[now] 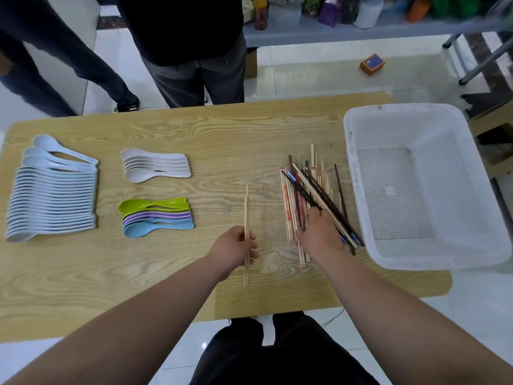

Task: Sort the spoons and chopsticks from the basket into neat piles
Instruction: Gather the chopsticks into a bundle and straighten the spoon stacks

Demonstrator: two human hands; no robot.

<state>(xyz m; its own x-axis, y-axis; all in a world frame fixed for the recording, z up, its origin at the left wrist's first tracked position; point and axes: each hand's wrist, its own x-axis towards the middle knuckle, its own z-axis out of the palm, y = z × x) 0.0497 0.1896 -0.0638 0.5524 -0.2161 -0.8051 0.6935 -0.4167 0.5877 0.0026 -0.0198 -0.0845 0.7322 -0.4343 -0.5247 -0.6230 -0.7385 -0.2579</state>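
Note:
My left hand grips a pair of pale wooden chopsticks, held upright-lengthwise over the table's middle. My right hand reaches into a loose heap of mixed chopsticks, pale bamboo and dark brown ones, and its fingers curl around a few of them. The white plastic basket stands at the right with nothing in it. On the left lie three spoon piles: a long row of white spoons, a small stack of off-white spoons, and green, purple and blue spoons.
The wooden table has a bare strip between the spoon piles and the chopstick heap. Two people stand at the far edge. A shelf with bottles and a small orange box are behind.

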